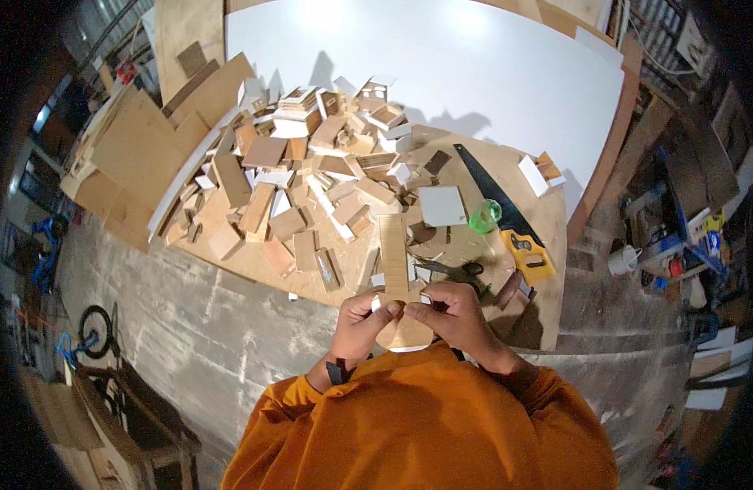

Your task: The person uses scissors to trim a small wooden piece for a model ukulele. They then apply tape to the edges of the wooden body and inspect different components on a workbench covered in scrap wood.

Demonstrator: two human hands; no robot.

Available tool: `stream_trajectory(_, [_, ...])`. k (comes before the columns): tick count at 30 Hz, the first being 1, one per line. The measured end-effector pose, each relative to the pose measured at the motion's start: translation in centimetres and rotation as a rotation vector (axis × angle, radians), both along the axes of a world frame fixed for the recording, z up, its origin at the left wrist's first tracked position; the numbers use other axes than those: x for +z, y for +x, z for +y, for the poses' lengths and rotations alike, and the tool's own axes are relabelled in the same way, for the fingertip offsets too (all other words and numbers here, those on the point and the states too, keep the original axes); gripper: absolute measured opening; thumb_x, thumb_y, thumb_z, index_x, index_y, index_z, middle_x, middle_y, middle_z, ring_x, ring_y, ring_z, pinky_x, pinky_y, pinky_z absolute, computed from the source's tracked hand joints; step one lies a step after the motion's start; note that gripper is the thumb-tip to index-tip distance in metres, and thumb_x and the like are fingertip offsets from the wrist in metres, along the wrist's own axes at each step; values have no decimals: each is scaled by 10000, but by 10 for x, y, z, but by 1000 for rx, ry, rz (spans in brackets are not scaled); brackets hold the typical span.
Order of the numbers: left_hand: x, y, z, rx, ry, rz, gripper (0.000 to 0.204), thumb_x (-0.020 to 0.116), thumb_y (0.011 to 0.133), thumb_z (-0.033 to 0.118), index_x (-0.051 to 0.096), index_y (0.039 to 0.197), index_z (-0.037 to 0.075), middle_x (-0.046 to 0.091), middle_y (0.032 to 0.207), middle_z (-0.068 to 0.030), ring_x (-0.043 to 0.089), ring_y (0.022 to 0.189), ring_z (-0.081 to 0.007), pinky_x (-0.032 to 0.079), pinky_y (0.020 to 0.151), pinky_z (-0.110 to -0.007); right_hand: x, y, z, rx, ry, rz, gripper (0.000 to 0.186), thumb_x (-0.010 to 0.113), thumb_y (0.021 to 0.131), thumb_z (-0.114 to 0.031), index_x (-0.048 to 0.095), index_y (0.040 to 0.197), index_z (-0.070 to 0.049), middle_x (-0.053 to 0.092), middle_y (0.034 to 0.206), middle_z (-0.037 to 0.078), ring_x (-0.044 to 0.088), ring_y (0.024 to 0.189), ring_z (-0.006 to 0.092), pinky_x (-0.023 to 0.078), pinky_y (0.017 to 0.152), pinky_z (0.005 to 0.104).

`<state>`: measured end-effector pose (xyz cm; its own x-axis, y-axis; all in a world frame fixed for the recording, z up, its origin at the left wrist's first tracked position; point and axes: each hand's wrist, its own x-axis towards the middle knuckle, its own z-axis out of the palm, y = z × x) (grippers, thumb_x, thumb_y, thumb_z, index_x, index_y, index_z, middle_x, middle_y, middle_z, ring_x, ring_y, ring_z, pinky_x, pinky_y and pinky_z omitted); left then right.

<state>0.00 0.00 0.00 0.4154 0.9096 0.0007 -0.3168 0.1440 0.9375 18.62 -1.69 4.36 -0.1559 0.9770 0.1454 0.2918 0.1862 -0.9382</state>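
Note:
In front of my chest, both hands grip a flat, pale wooden piece [394, 257] shaped like a small guitar. Its long, straight neck points away from me, and its rounded body lies close to my orange top. My left hand [357, 325] pinches the left side where neck and body meet, thumb on top. My right hand [459, 321] grips the opposite side in the same way, so the thumbs almost touch. The fingers underneath are mostly hidden. Just beyond the right hand, dark-handled scissors or pliers [473, 268] rest on the wooden table [254, 263].
Many wood offcuts [288, 222] pile up on the table's left and middle. To the right lie a handsaw [530, 258] with a yellow handle, a translucent green container [484, 217] and a white-faced square [442, 206]. Behind stands a large white board [507, 73]. Leaning panels [139, 151] flank the left.

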Motion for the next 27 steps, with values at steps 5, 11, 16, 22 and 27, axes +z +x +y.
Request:
stream_trajectory(5, [5, 14, -2, 38, -76, -7, 111, 606, 900, 85, 662, 913, -10, 625, 805, 7, 539, 725, -66, 432, 671, -219, -4, 10, -4, -75, 48, 59, 222, 673, 844, -169, 613, 771, 32, 529, 605, 36, 455, 564, 42, 371, 488, 238])
stream_trajectory(11, [-4, 15, 1, -57, -77, 19, 144, 604, 898, 96, 659, 974, -13, 648, 830, -2, 563, 738, -69, 448, 677, -223, -10, 13, -8, -161, 108, -2, 191, 654, 851, -148, 632, 811, 37, 551, 623, 39, 465, 573, 46, 387, 499, 248])
stream_trajectory(16, [-6, 20, 2, -36, -220, -44, 164, 602, 899, 97, 658, 1010, -11, 669, 882, -14, 583, 766, -69, 466, 693, -231, -14, 17, -10, -197, -10, 141, 178, 647, 852, -140, 641, 867, 37, 593, 687, 23, 488, 611, 49, 406, 538, 240])
stream_trajectory(22, [-1, 24, -1, -53, -179, 2, 158, 626, 885, 90, 667, 1007, -1, 679, 894, -19, 595, 766, -73, 475, 699, -234, -17, 19, -11, -174, 17, 93, 167, 652, 842, -129, 643, 923, 17, 600, 730, -1, 512, 656, 34, 438, 593, 212])
stream_trajectory(27, [-5, 18, -4, -79, -87, 32, 132, 642, 870, 66, 673, 978, -3, 679, 883, -20, 602, 759, -79, 483, 693, -239, -6, 14, -18, -225, 76, 120, 156, 687, 794, -56, 636, 934, -12, 598, 781, 7, 530, 648, 46, 444, 590, 202])
